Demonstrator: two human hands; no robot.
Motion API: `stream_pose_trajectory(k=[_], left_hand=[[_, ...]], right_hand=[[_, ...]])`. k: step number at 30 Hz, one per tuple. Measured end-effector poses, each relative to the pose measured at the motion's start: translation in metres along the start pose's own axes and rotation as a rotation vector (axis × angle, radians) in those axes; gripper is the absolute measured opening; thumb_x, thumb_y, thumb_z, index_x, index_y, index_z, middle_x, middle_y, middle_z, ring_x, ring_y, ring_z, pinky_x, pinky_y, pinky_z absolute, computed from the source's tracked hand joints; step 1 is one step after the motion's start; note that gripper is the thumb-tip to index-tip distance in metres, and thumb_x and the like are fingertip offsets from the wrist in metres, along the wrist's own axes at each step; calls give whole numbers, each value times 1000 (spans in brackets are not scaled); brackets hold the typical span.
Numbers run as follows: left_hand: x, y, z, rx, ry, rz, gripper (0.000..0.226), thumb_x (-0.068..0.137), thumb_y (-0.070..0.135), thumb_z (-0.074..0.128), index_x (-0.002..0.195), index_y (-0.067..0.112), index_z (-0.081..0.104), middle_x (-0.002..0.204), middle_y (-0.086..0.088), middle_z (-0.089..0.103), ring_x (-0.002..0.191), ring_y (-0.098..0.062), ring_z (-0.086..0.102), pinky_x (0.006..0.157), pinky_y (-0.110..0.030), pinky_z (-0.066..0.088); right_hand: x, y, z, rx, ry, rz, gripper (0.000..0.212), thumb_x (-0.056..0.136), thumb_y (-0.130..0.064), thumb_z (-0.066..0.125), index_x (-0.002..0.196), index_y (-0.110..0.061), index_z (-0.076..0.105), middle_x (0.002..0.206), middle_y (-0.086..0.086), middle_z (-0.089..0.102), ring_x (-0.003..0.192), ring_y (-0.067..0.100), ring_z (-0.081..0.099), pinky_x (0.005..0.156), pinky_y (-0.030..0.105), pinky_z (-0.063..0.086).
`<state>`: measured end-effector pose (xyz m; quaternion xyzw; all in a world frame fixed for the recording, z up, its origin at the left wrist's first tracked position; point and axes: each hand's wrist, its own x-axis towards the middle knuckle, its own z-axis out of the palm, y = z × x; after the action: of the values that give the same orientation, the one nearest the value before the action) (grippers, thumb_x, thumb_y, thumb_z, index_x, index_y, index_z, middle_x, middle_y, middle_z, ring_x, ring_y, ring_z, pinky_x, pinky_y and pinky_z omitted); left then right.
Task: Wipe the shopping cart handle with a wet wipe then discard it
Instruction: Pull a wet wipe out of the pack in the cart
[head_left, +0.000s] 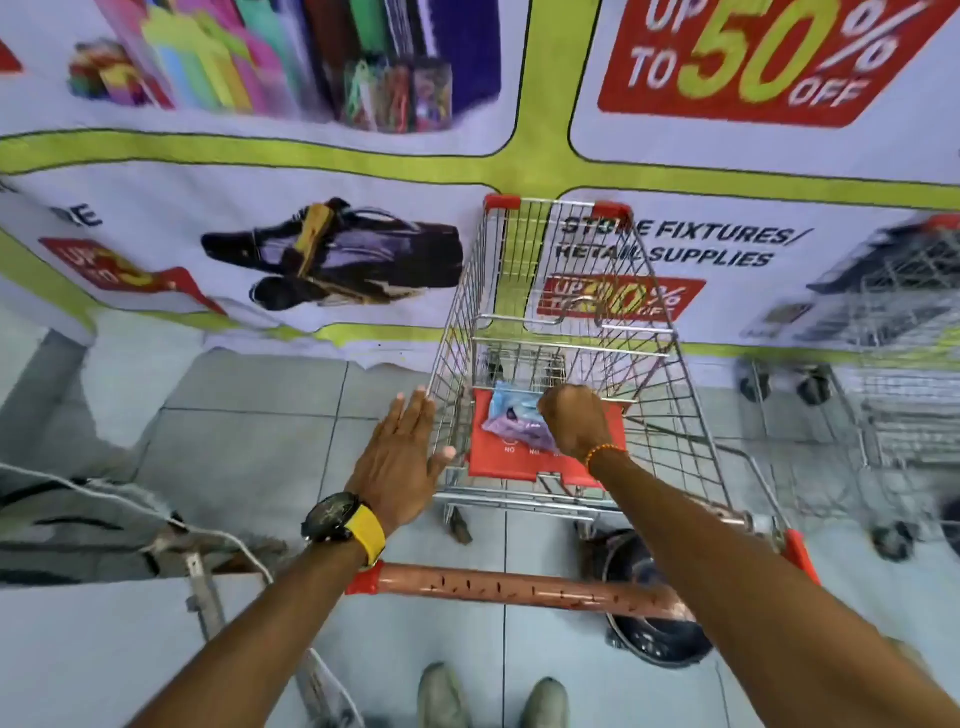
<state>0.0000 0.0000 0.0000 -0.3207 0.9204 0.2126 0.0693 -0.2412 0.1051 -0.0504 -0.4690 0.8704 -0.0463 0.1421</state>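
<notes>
A wire shopping cart (670, 395) stands in front of me, its reddish handle bar (519, 590) running across below my forearms. A blue and purple wet wipe pack (511, 418) lies on the red child-seat flap (493, 462). My right hand (574, 418) is over the flap with its fingers curled down onto the pack's right side. My left hand (402, 454), flat with fingers spread, rests against the cart's left wire edge and holds nothing. No loose wipe is visible.
A large printed sale banner (363, 234) hangs right behind the cart. A second wire cart (893, 415) stands at the right. A dark round object (652, 608) sits on the tiled floor under the handle. Grey metal framing with a white cable (156, 519) lies at the left.
</notes>
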Motion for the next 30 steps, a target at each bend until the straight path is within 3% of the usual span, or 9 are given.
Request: stream_pose_trajectory(k=[6, 10, 16, 23, 27, 30], left_hand=[[2, -5, 8, 14, 70, 16, 69, 99, 46, 31, 153, 11, 6, 163, -5, -5, 149, -24, -9, 121, -34, 3], [1, -5, 8, 3, 66, 12, 69, 99, 48, 27, 153, 13, 2, 163, -4, -6, 149, -23, -12, 122, -36, 7], [-3, 1, 8, -31, 66, -3, 69, 99, 48, 30, 153, 15, 1, 163, -2, -4, 149, -24, -12, 120, -41, 19], [-5, 2, 8, -23, 50, -7, 72, 98, 50, 27, 153, 16, -2, 163, -2, -5, 149, -26, -13, 121, -40, 13], [-4, 3, 8, -26, 56, -10, 72, 97, 51, 28, 153, 18, -3, 163, 0, -5, 149, -26, -14, 119, -37, 11], [-5, 4, 8, -17, 57, -10, 73, 96, 52, 27, 153, 16, -3, 164, -1, -4, 149, -26, -13, 118, -35, 9]], right_hand=[[31, -7, 25, -22, -30, 15, 15, 94, -4, 56, 95, -7, 71, 92, 17, 72, 89, 34, 69, 81, 42, 60], [31, -8, 36, -121, -111, -12, 18, 97, -15, 61, 104, 0, 69, 102, 23, 68, 100, 38, 66, 84, 43, 55], [34, -3, 41, -155, -141, -100, 17, 96, -14, 57, 95, 0, 67, 97, 22, 70, 94, 40, 68, 78, 46, 58], [28, 8, 38, -110, -143, -250, 27, 96, -17, 49, 117, 0, 53, 114, 20, 60, 99, 38, 59, 80, 48, 53], [22, 18, 35, 6, -135, -274, 19, 90, -10, 50, 108, -2, 51, 95, 17, 58, 80, 33, 57, 69, 44, 50], [20, 25, 33, 137, -135, -185, 16, 85, 0, 56, 100, -5, 52, 85, 14, 62, 73, 31, 57, 63, 37, 45]])
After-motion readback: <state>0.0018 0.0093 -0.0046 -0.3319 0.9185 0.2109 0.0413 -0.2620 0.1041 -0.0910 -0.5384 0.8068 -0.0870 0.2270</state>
